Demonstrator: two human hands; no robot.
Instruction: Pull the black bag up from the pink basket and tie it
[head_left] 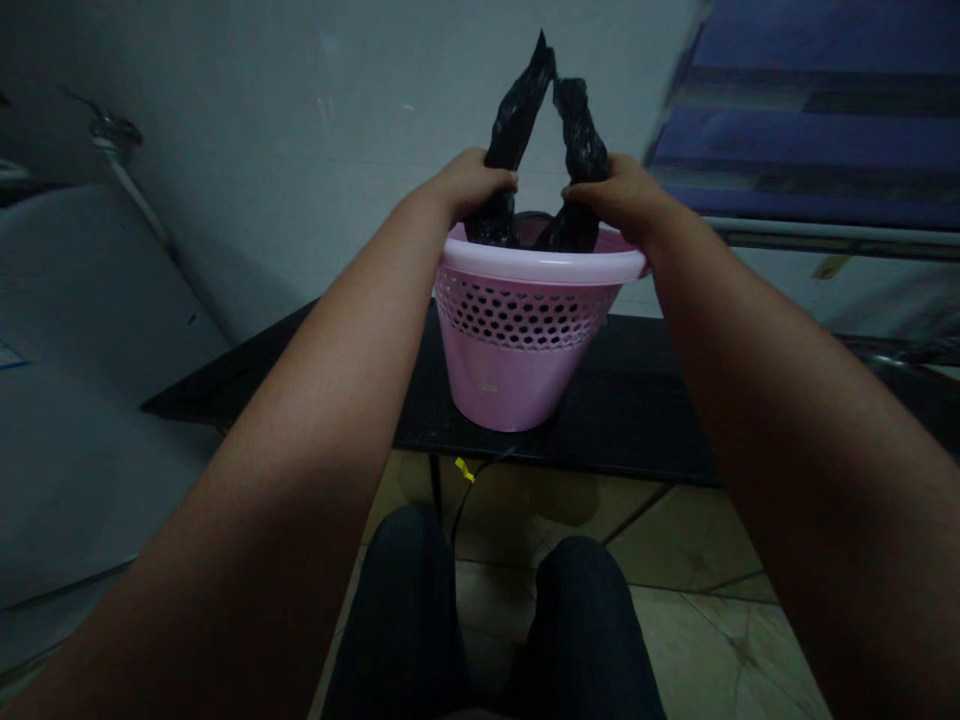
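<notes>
A pink plastic basket [517, 385] with a band of holes stands on a black bench. Out of its top rises a black plastic bag [517, 115], gathered into two upright strands that lean together at the top. My left hand [480, 182] is closed around the left strand, just above the rim. Around the right strand, my right hand [611, 195] is closed at about the same height, near the right side of the rim. The basket's inside is mostly hidden by its front wall; a dark rounded shape shows between the strands.
The black bench [637, 400] runs along a pale wall [360, 120]. At the left stands a large grey-white appliance [90, 400], with a pipe [139, 195] behind it. A blue striped panel [810, 130] is at the upper right. A thin cord with a yellow tag [465, 470] hangs below the bench edge.
</notes>
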